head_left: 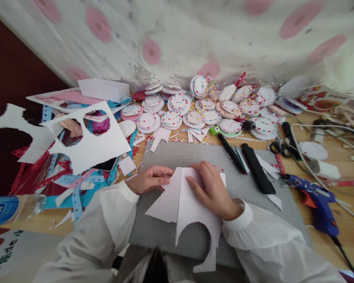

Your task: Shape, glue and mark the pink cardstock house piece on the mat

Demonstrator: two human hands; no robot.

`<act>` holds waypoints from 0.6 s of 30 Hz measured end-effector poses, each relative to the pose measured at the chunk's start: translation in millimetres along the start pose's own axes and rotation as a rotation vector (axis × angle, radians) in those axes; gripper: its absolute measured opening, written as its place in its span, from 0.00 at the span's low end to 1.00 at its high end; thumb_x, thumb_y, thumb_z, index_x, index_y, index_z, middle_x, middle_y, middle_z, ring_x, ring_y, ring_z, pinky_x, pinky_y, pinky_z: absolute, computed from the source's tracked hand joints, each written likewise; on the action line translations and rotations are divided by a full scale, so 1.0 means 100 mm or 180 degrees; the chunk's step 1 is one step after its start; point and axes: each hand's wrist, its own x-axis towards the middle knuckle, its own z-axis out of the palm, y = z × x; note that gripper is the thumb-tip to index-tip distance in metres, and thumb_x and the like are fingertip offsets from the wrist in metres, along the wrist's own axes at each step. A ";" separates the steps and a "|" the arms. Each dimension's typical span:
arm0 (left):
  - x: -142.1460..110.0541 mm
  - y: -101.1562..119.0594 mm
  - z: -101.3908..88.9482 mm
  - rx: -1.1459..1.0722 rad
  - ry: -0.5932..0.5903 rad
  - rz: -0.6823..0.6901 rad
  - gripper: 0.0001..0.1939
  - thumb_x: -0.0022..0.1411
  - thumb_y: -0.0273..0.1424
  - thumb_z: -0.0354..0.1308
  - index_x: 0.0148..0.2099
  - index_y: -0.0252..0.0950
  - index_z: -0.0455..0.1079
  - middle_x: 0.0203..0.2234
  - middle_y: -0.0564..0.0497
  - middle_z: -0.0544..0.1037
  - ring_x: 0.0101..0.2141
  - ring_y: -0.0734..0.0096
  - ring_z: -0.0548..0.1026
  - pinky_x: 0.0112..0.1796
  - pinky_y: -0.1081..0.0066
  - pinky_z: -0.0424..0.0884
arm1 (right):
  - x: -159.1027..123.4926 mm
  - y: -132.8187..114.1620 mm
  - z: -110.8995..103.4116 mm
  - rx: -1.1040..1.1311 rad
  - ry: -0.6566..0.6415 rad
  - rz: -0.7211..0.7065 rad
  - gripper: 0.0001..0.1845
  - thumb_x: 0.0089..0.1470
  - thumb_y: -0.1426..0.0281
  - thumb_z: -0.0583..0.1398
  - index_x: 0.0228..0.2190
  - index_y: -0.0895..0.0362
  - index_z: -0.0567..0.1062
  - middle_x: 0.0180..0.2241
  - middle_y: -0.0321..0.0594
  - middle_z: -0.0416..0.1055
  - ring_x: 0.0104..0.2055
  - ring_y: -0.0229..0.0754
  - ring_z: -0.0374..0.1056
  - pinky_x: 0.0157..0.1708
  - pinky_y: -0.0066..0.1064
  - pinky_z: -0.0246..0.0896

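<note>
A white foam-board offcut (196,208) with a round cut-out in its lower edge lies over the grey cutting mat (253,236). A straight vertical seam divides it from a narrower piece (166,204) on its left; whether they are fully apart I cannot tell. My left hand (150,179) pinches the left piece near its upper edge, thumb on top. Over the larger piece bends my right hand (214,190), its fingers near the top of the seam and its thumb pressed on the surface. Behind it lie a black pen-like tool (231,153) and a black-handled cutter (256,169).
Rows of white discs with coloured dots (179,103) fill the back. A blue glue gun (318,204) and scissors (280,147) lie right. Left are a holed white board (118,137), scraps and a plastic bottle (14,210). A white cable (301,157) crosses the right side.
</note>
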 end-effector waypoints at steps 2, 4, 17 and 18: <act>0.01 0.02 0.02 -0.0043 0.0097 -0.0011 0.20 0.55 0.37 0.66 0.48 0.34 0.76 0.38 0.45 0.80 0.33 0.71 0.77 0.30 0.77 0.72 | 0.00 0.01 -0.01 0.0078 0.0039 -0.0007 0.10 0.63 0.64 0.51 0.43 0.55 0.65 0.37 0.44 0.68 0.40 0.48 0.64 0.39 0.41 0.57; 0.01 0.03 0.05 -0.0120 0.0165 -0.0003 0.18 0.54 0.36 0.67 0.46 0.34 0.76 0.36 0.46 0.80 0.32 0.73 0.76 0.29 0.78 0.71 | -0.01 0.02 -0.02 0.0118 0.0074 0.0004 0.09 0.63 0.64 0.51 0.43 0.55 0.65 0.37 0.43 0.68 0.40 0.48 0.64 0.39 0.41 0.57; 0.04 -0.03 0.14 -0.1214 0.0190 0.0230 0.18 0.49 0.35 0.71 0.43 0.35 0.76 0.31 0.51 0.78 0.30 0.77 0.75 0.33 0.78 0.71 | 0.21 -0.08 0.01 0.0866 0.0269 0.0012 0.09 0.64 0.65 0.50 0.42 0.54 0.64 0.38 0.43 0.67 0.41 0.46 0.65 0.41 0.40 0.61; 0.03 -0.03 0.13 -0.1287 0.0200 0.0291 0.18 0.50 0.34 0.71 0.43 0.35 0.76 0.32 0.51 0.78 0.31 0.76 0.76 0.33 0.77 0.71 | 0.25 -0.08 0.04 0.0962 0.0275 0.0009 0.09 0.64 0.65 0.49 0.42 0.54 0.65 0.38 0.43 0.68 0.41 0.45 0.65 0.41 0.40 0.62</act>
